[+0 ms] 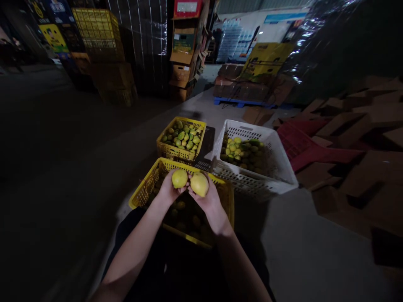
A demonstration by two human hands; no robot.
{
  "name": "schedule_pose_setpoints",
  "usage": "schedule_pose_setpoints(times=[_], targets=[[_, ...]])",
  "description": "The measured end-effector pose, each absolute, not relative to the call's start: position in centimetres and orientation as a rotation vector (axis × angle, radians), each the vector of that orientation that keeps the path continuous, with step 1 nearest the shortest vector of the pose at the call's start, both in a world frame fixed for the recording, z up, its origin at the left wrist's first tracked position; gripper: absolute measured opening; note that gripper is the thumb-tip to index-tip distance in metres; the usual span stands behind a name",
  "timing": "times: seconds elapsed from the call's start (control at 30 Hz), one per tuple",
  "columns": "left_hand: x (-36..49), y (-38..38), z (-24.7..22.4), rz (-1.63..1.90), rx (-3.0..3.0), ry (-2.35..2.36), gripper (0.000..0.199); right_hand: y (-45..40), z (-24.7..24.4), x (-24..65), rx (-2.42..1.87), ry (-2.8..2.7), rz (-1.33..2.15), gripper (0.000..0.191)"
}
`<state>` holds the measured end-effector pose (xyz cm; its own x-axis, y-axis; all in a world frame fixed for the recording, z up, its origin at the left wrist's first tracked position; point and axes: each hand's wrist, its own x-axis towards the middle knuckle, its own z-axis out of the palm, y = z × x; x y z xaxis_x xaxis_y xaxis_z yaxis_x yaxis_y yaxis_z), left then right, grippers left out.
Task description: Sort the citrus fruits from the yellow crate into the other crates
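Note:
My left hand (168,189) is closed round a yellow-green lemon (179,178). Right beside it, my right hand (210,199) holds a second, paler yellow lemon (199,184). Both fruits are held up side by side, over the near yellow crate (147,176). Shadowed fruit (181,205) lies inside that crate, partly hidden by my forearms. Behind it stands a smaller-looking yellow crate (160,144) filled with green and yellow lemons (185,136). To the right, a white crate (280,167) has lemons (236,149) gathered toward its left side.
A red plastic crate (302,147) lies among flattened cardboard boxes (355,167) on the right. Further back are a blue pallet (239,102) bearing boxes, a stack of cartons (182,54) and stacked yellow crates (97,29). The concrete floor (289,226) is dimly lit.

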<state>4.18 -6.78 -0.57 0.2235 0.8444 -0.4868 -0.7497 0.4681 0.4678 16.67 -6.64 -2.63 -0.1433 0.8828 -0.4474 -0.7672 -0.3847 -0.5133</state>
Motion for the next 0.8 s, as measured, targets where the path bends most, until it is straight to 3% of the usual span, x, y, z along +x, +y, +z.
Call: schedule_pose_setpoints(times=[0.47, 0.8], targets=[[4.7, -6.3, -0.6, 1.291, -0.040, 0.843, 0.018, -6.5, -3.2, 16.6, -0.772, -0.241, 1.720, 0.024], [4.3, -6.9, -0.3, 1.283, 0.132, 0.660, 0.030, -7.0, -1.4, 17.2, -0.727, -0.285, 1.811, 0.028]])
